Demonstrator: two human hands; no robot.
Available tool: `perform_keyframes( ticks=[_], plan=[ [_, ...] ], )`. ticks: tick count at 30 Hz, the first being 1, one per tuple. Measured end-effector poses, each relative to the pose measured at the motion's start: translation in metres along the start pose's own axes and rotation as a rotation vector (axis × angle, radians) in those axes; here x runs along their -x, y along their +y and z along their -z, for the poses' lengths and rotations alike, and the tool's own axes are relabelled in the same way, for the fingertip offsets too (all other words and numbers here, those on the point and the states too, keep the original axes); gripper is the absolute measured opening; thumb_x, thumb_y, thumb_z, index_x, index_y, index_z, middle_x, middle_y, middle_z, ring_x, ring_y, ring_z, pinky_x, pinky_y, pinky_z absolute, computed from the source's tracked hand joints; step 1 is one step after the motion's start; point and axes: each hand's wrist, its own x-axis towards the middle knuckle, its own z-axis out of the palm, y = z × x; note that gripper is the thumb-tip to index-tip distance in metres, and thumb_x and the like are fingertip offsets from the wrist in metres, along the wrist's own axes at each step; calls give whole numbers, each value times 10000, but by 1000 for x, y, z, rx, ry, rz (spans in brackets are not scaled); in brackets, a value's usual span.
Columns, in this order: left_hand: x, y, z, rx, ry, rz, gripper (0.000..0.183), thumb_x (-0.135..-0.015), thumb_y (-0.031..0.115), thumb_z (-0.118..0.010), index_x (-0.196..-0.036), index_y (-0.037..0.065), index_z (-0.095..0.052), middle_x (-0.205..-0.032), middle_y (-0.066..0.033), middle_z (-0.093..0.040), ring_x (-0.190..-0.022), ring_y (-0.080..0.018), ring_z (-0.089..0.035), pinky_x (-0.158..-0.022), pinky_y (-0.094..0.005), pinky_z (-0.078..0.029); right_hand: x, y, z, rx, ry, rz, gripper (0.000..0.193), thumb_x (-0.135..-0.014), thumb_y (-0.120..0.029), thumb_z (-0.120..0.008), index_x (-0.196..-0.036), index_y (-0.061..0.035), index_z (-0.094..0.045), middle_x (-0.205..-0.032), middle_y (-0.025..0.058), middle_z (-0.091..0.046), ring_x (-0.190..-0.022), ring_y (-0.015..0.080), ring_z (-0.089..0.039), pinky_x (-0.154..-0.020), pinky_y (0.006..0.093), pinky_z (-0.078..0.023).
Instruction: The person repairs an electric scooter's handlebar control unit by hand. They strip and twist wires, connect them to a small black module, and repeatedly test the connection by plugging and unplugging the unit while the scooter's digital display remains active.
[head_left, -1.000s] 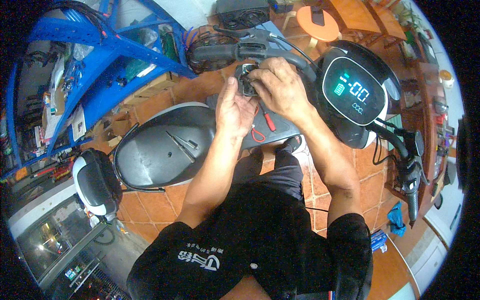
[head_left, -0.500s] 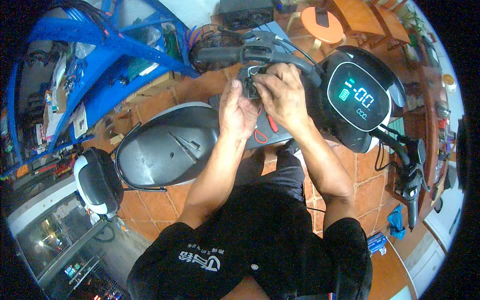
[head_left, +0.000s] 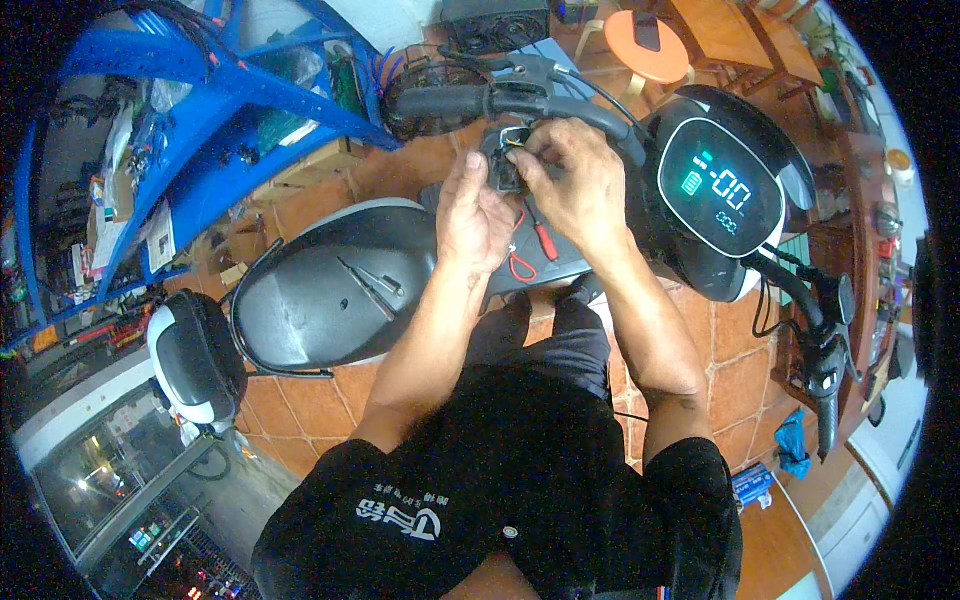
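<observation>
Just on my side of the black handlebar grip (head_left: 437, 106), my left hand (head_left: 473, 218) holds a small dark housing (head_left: 508, 178) between thumb and fingers, and my right hand (head_left: 582, 178) bends over it with thumb and forefinger drawn close at its thin wires (head_left: 514, 142); whether they pinch one, I cannot tell. Nearer me than the grip lie a red-handled screwdriver (head_left: 546, 243) and a red loop (head_left: 521, 266), with the lit display (head_left: 722, 188) well to the grip's right.

Workshop, evidently: electric scooter (head_left: 400, 240) parked on tiled floor (head_left: 740, 385), tools (head_left: 546, 242) laid on its seat (head_left: 285, 310) and footboard (head_left: 565, 266), loaded blue rack (head_left: 250, 88) seen at left.
</observation>
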Motion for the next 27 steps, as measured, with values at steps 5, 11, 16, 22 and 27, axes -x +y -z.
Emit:
perform_keyframes(
  ticks=[5,11,16,22,27],
  plan=[
    [4,-1,-5,33,9,-12,407,-996,357,-450,-1256,52,-522,-1219,-92,-604,-1137,-231,-557,-1012,-427,-403,7,-2,-7,-19,63,-9,173,-721,-152,-756,-785,-72,-616,-762,103,-613,-712,318,-618,-662,406,-505],
    [6,-5,-10,56,79,-71,379,-1007,332,-443,-1222,32,-530,-1168,-102,-611,-1084,-217,-571,-990,-379,-433,19,4,-10,9,115,170,202,-744,-137,-735,-930,-78,-682,-859,111,-617,-784,307,-604,-713,398,-503],
    [4,-7,-4,-26,83,-108,370,-1002,318,-465,-1211,22,-541,-1138,-97,-620,-1030,-203,-593,-930,-352,-474,26,-3,1,58,-1,225,332,-749,-167,-733,-1063,-72,-684,-1011,122,-591,-889,322,-568,-770,422,-484],
    [8,-5,-22,-49,177,-133,376,-1003,312,-468,-1243,31,-534,-1098,-92,-630,-967,-166,-602,-848,-339,-503,35,-15,-2,10,-25,81,440,-739,-236,-753,-1131,-54,-667,-1091,173,-562,-976,347,-540,-836,439,-469],
    [12,0,-19,-130,128,-126,383,-1004,302,-466,-1275,37,-525,-953,-35,-639,-718,-84,-557,-633,-248,-489,42,-14,-9,-19,35,101,409,-754,-203,-732,-1122,-36,-664,-1150,197,-556,-1040,367,-537,-880,449,-464]
  ],
)
